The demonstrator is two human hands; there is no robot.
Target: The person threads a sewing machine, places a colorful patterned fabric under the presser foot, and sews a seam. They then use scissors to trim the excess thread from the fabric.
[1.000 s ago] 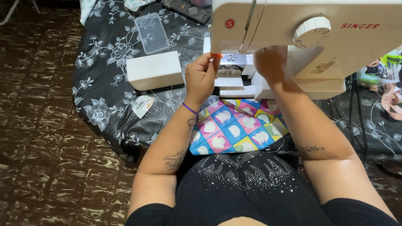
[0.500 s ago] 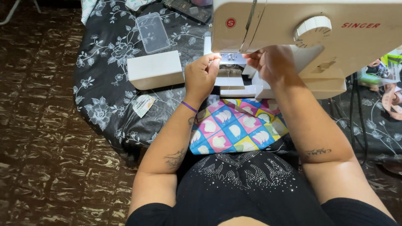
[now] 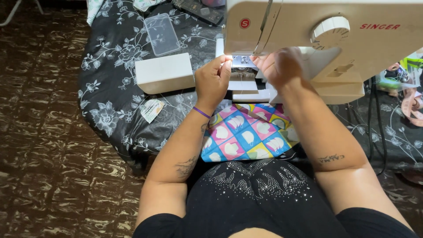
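While both hands are raised at the needle area of the cream sewing machine [image 3: 308, 31], left hand [image 3: 212, 81] pinched narrow, right hand [image 3: 280, 66] curled, its grip not discernible, patchwork fabric [image 3: 246, 136] draped over the desk's near edge.

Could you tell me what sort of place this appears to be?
Probably a home sewing corner: a cream sewing machine on a black floral cloth, colourful patchwork fabric under both hands, over a brown patterned floor.

White box [image 3: 164, 72] and clear case [image 3: 161, 34] on floral cloth [image 3: 114, 92].
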